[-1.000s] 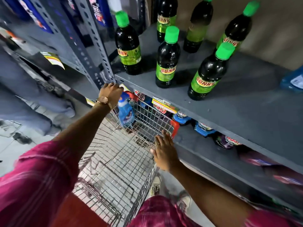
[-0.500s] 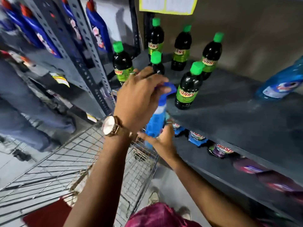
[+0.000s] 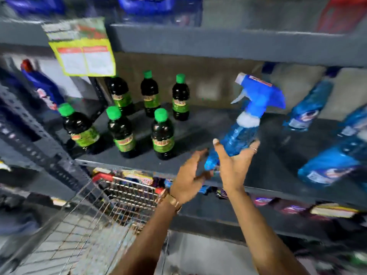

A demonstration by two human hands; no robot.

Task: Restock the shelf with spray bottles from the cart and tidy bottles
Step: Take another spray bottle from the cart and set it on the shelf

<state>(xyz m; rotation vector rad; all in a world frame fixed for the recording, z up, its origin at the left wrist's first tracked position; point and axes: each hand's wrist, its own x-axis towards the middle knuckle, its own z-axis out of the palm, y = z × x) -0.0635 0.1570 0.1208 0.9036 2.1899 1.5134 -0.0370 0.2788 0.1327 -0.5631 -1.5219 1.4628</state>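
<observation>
A blue spray bottle with a blue and white trigger head leans to the right above the grey shelf. My right hand grips its body from below, thumb on the left and ringed finger on the right. My left hand is just left of the bottle's base with its fingers spread; I cannot tell if it touches. The wire cart stands below the shelf edge, at lower left.
Several dark bottles with green caps stand on the shelf's left part. Blue bottles lean at the right, one near the front edge. A yellow sign hangs above. Packets line the shelf below.
The spray bottle came up out of the cart to shelf height and passed from my left hand to my right. My left hand let go of its top and dropped to the base.
</observation>
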